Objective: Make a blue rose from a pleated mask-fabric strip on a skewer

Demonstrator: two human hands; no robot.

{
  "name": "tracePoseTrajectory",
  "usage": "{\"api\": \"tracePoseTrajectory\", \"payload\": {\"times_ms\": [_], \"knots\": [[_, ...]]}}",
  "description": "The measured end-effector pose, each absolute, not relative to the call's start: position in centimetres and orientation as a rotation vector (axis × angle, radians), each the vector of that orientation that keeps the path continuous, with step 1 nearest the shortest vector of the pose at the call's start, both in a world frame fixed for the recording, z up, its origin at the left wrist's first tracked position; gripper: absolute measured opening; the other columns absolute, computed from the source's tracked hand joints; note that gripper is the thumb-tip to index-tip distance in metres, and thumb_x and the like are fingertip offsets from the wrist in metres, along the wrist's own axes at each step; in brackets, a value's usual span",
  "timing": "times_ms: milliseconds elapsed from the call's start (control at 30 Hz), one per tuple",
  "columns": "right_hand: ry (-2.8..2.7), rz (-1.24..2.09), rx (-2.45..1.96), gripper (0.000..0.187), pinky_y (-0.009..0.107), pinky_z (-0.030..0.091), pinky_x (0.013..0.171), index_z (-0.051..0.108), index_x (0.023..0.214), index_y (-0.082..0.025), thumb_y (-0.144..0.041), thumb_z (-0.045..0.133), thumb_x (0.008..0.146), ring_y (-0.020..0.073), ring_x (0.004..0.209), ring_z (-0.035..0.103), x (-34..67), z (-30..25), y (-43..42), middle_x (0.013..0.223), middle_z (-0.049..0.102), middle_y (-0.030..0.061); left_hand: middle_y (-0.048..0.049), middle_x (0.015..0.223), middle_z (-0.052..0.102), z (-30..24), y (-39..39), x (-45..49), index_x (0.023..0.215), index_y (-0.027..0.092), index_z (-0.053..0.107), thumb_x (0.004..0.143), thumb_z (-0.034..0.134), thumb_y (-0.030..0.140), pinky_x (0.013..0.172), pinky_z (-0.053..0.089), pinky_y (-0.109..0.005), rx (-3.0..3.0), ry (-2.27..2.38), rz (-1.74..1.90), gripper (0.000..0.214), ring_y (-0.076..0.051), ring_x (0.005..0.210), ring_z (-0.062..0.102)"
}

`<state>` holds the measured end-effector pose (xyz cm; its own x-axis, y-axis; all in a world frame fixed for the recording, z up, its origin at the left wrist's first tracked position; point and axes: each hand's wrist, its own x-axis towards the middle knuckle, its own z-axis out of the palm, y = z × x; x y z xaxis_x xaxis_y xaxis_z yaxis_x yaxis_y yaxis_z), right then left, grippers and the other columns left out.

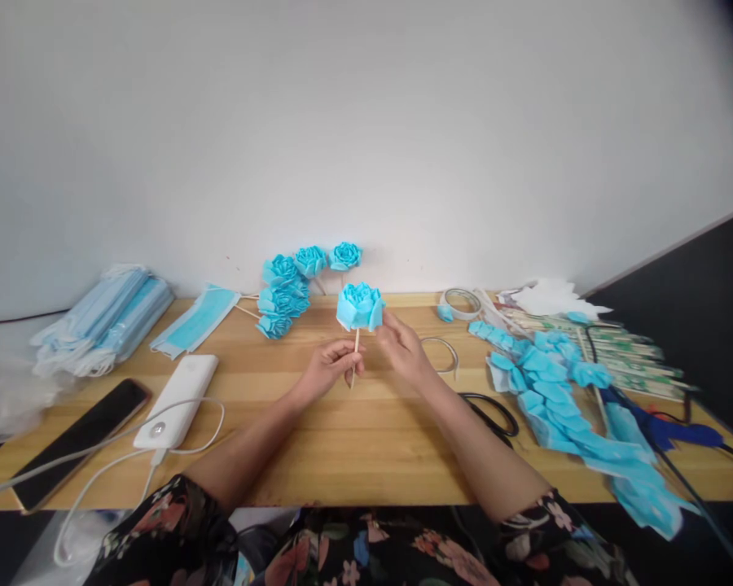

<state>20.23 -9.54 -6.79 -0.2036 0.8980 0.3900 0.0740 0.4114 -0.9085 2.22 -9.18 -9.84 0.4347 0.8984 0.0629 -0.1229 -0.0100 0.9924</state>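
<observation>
In the middle of the head view, a light blue artificial flower (pixel 360 308) stands upright on a thin wooden stick (pixel 357 350). My left hand (pixel 335 362) is closed, pinching that stick below the bloom. My right hand (pixel 405 348) is at the flower's right side, its fingertips closed at the outer petals and partly hidden by them. Behind the held flower, several finished blue flowers (pixel 284 297) lie at the back edge of the wooden table (pixel 342 456), with another flower (pixel 345 255) close to the wall.
At left are stacked face masks (pixel 107 317), a single mask (pixel 199 320), a phone (pixel 82 439) and a white power bank (pixel 180 399) with a cable. At right lie a tape roll (pixel 460 304), blue petal strips (pixel 562 407), a black cable (pixel 492 415) and a blue-handled tool (pixel 678 431).
</observation>
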Motion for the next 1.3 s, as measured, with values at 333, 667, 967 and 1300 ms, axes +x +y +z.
{"api": "tracePoseTrajectory", "payload": {"times_ms": [333,667,967,1300], "knots": [[-1.689,1.106,-0.979,0.034,0.031,0.052,0.082,0.075,0.092,-0.017,-0.047,0.06,0.089,0.0183,0.08,0.068,19.2,-7.4,-9.9,0.07,0.071,0.0015,-0.0031,0.063,0.067,-9.4,-9.4,2.0,0.068,0.013,0.063,0.074,0.073,0.059,0.048,0.045,-0.023,1.42,0.806,0.974,0.048,-0.009,0.046,0.053],[-1.705,0.684,-1.084,0.026,0.026,0.047,0.059,0.07,0.07,-0.019,-0.04,0.064,0.083,0.0156,0.059,0.06,18.8,-6.7,-10.6,0.065,0.069,0.0014,-0.0113,0.124,0.068,-8.3,-7.5,-0.7,0.125,0.02,0.062,0.085,0.064,0.058,0.094,0.048,-0.034,1.404,0.829,1.468,0.055,-0.025,0.113,0.063],[-1.887,0.564,-1.065,0.03,0.025,0.04,0.055,0.06,0.062,-0.02,-0.037,0.06,0.087,0.0126,0.053,0.052,18.1,-7.6,-10.9,0.057,0.061,-0.0002,-0.0183,0.148,0.048,-4.5,-9.2,-0.9,0.156,0.033,0.018,0.05,0.079,0.074,0.106,0.044,-0.044,1.471,0.534,1.349,0.129,-0.035,0.135,0.048],[-1.937,0.525,-1.062,0.038,0.026,0.039,0.057,0.058,0.063,-0.021,-0.047,0.058,0.091,0.014,0.056,0.054,17.9,-7.7,-11.1,0.059,0.061,0.001,-0.0144,0.128,0.062,-4.6,-9.9,-1.3,0.156,0.027,0.021,0.069,0.082,0.052,0.096,0.051,-0.042,1.53,0.604,1.273,0.109,-0.033,0.114,0.063]]}}
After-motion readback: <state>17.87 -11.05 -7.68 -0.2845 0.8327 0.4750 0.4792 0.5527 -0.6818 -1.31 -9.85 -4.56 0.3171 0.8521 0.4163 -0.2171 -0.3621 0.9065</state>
